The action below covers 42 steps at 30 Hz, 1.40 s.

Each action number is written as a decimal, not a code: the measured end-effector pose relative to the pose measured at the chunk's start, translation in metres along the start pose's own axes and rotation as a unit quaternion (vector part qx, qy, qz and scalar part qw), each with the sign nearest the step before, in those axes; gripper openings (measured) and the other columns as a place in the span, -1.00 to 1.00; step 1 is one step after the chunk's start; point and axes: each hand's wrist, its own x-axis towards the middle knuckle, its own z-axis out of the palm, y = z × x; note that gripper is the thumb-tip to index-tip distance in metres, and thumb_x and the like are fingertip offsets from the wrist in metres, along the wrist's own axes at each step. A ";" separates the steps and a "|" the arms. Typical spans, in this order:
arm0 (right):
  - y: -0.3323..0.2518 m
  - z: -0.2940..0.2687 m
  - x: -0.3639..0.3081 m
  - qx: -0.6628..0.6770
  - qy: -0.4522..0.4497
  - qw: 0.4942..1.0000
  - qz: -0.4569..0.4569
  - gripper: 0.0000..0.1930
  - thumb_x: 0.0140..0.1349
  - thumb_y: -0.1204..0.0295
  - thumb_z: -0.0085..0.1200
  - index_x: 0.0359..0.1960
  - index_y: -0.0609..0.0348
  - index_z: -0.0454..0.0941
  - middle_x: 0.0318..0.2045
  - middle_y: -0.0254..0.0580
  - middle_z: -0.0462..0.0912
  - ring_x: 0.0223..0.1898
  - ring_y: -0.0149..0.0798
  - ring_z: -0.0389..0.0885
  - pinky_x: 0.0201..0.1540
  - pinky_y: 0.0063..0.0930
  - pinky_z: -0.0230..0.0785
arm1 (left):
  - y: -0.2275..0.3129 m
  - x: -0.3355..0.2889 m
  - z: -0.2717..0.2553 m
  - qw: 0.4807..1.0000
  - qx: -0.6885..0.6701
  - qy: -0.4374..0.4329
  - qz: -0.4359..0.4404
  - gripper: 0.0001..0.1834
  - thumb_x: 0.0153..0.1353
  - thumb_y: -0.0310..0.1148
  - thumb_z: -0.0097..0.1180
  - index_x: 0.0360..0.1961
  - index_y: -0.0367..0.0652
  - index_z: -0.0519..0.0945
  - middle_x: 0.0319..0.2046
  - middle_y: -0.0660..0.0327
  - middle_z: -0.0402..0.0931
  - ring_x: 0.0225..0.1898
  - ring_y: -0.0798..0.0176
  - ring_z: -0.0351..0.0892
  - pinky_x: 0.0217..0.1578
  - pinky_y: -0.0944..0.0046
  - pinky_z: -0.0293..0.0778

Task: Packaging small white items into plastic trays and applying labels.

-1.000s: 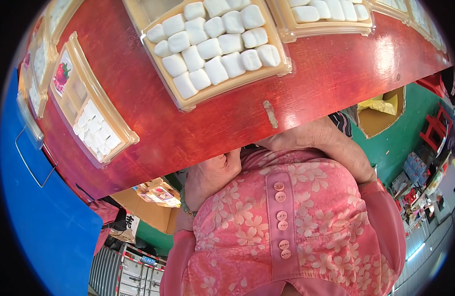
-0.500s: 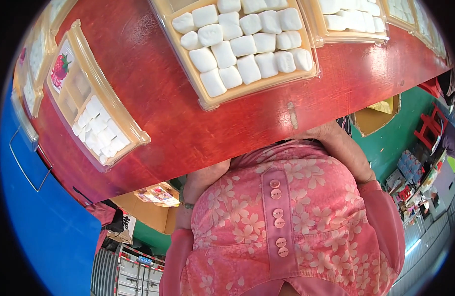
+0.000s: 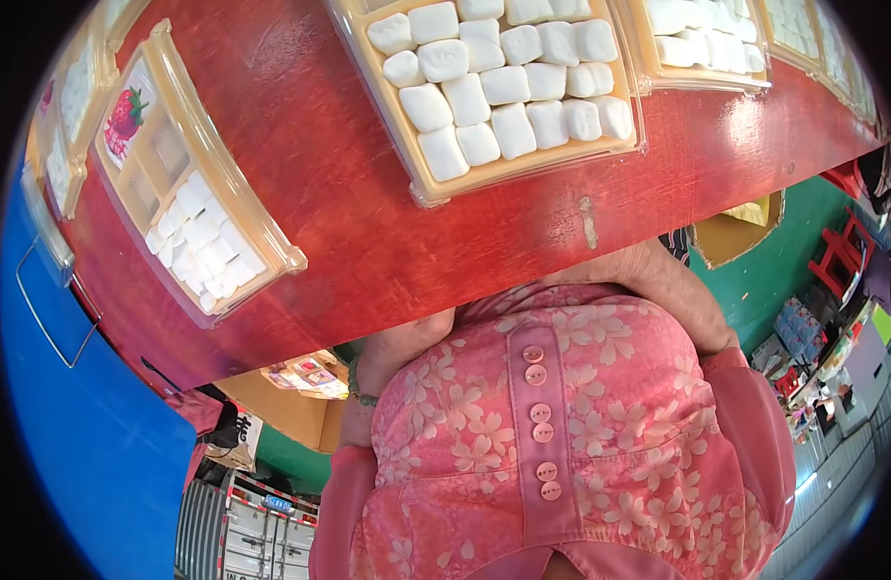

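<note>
Beneath the front edge of the red table [image 3: 523, 222], my left hand [image 3: 411, 336] shows only its back, with a green bead bracelet at the wrist. My right hand [image 3: 610, 266] rests against my lap under the same edge, mostly covered by the tabletop. The fingers of both are hidden, so I cannot see whether they hold anything. On the table above them lies a tan tray filled with white marshmallows [image 3: 504, 85]. To the left, a tan divided tray [image 3: 262, 227] has a strawberry picture, bare compartments and a section of small white marshmallows [image 3: 208, 242].
More marshmallow trays [image 3: 711, 82] line the table's right side, and others [image 3: 73, 126] stand at far left. A blue surface [image 3: 97, 445] adjoins the table's left end. Open cardboard boxes [image 3: 315, 422] sit below on the green floor [image 3: 769, 256], with red stools [image 3: 837, 256] farther right.
The view has shifted slightly, so the trays appear a little higher and farther right. Both hands stay under the table edge.
</note>
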 end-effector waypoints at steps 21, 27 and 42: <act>0.001 0.018 0.018 0.346 -0.067 0.936 -0.002 -0.72 0.24 0.27 -0.08 -0.05 0.02 0.41 -0.19 -0.27 0.54 -0.20 -0.25 0.56 -0.19 -0.33 0.46 | 0.030 0.000 -0.005 0.991 -0.065 0.116 -0.028 -0.77 0.01 -0.60 0.20 -0.24 -0.26 0.61 -0.25 0.14 0.60 -0.19 0.17 0.58 -0.11 0.22 0.42; 0.002 0.018 0.017 0.363 -0.076 0.928 -0.027 -0.68 0.22 0.32 -0.02 0.02 0.03 0.41 -0.15 -0.26 0.54 -0.19 -0.28 0.56 -0.19 -0.36 0.46 | 0.032 -0.007 -0.003 0.983 -0.135 0.108 -0.068 -0.82 0.02 -0.62 0.17 -0.29 -0.25 0.63 -0.34 0.19 0.62 -0.25 0.29 0.59 -0.17 0.32 0.43; -0.004 0.029 0.022 0.465 -0.167 0.868 -0.053 -0.61 0.17 0.39 0.09 0.07 -0.02 0.46 -0.07 -0.25 0.54 -0.07 -0.29 0.53 -0.09 -0.37 0.41 | 0.038 -0.015 0.003 0.980 -0.073 0.173 -0.064 -0.89 0.02 -0.60 0.18 -0.37 -0.26 0.63 -0.48 0.18 0.63 -0.43 0.29 0.63 -0.34 0.36 0.46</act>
